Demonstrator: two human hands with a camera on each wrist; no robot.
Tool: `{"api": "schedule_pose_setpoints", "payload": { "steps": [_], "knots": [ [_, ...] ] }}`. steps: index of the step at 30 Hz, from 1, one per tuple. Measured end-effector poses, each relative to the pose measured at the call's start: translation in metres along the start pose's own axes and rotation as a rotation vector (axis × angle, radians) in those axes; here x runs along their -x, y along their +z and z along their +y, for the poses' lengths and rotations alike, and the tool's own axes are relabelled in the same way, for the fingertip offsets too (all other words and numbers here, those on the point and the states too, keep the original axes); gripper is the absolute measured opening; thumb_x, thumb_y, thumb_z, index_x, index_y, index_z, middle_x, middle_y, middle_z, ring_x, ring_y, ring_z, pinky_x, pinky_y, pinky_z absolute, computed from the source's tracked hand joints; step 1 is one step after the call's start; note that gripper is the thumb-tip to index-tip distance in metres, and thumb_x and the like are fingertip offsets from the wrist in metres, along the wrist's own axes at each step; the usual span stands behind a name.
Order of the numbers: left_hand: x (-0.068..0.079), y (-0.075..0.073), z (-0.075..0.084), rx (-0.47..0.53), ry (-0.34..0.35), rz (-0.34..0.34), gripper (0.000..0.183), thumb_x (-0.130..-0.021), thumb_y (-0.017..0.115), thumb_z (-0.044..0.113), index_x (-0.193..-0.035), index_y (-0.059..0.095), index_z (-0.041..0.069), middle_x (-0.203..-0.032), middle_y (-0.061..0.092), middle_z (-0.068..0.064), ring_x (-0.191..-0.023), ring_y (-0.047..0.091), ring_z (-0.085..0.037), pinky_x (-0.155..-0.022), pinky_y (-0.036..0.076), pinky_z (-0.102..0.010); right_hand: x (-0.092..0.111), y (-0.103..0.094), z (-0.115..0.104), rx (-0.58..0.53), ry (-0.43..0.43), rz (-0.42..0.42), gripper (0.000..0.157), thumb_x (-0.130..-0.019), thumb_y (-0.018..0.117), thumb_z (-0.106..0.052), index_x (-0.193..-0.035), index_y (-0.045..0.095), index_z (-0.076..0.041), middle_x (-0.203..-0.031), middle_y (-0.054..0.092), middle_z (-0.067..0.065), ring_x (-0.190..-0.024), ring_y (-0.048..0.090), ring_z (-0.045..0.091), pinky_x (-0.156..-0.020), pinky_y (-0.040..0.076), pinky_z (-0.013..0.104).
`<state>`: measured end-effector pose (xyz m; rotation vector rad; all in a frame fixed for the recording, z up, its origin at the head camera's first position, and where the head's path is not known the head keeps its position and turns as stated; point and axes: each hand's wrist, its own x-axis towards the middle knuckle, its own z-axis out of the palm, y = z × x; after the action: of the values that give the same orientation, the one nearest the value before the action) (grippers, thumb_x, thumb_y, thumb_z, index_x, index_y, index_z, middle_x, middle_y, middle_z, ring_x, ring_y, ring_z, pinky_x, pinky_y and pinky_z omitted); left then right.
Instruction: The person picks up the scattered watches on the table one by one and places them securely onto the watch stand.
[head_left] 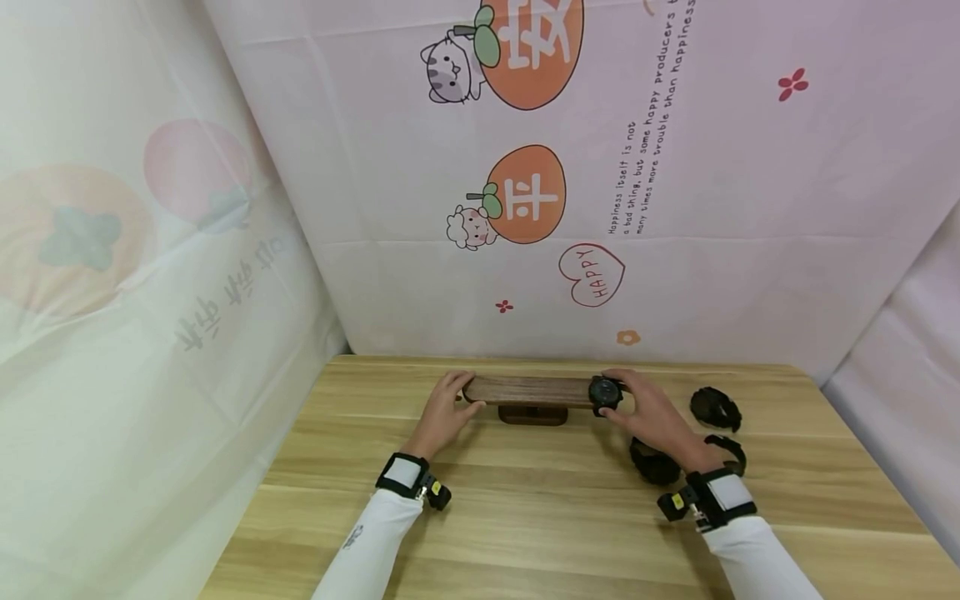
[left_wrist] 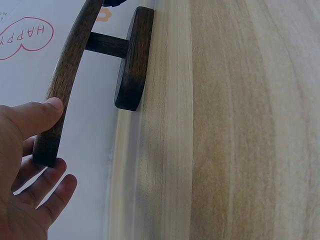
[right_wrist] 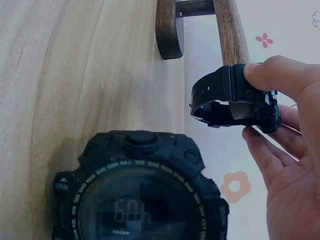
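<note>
A dark wooden watch stand point(head_left: 528, 390), a horizontal bar on a short post and an oblong base point(head_left: 532, 415), stands near the table's back edge. My left hand point(head_left: 442, 414) grips the bar's left end, thumb point(left_wrist: 44, 116) on one side and fingers behind and below it. At the bar's right end, my right hand point(head_left: 647, 408) pinches a black digital watch point(head_left: 604, 394) between thumb and fingers. In the right wrist view the strap point(right_wrist: 212, 92) of this watch forms a closed loop at the bar's end, overlapping it.
Several other black watches lie on the right of the wooden table point(head_left: 525, 517): one at the back point(head_left: 716, 408), one partly behind my right wrist point(head_left: 726, 452), another nearer point(head_left: 654, 461). A printed white cloth point(head_left: 420, 283) hangs behind the table, another point(head_left: 187, 400) at its left.
</note>
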<state>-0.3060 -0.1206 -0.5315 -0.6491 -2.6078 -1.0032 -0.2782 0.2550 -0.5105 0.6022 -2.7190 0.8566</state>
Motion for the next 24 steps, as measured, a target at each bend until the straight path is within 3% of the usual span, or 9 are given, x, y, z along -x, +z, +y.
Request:
{"api": "schedule_pose_setpoints", "payload": {
  "steps": [24],
  "knots": [
    [-0.0003,0.0004,-0.0007,0.016,0.014,0.012,0.058,-0.087,0.072,0.024,-0.139,0.051,0.011,-0.134,0.05,-0.008,-0.106,0.053,-0.018,-0.083,0.053,-0.035,-0.0043,0.0072,-0.0056,0.021,-0.016,-0.003,0.067,-0.086,0.073,-0.029,-0.142,0.044,-0.008,-0.141,0.047,0.017,-0.116,0.052,0.036,-0.087,0.051,0.054]
  ]
}}
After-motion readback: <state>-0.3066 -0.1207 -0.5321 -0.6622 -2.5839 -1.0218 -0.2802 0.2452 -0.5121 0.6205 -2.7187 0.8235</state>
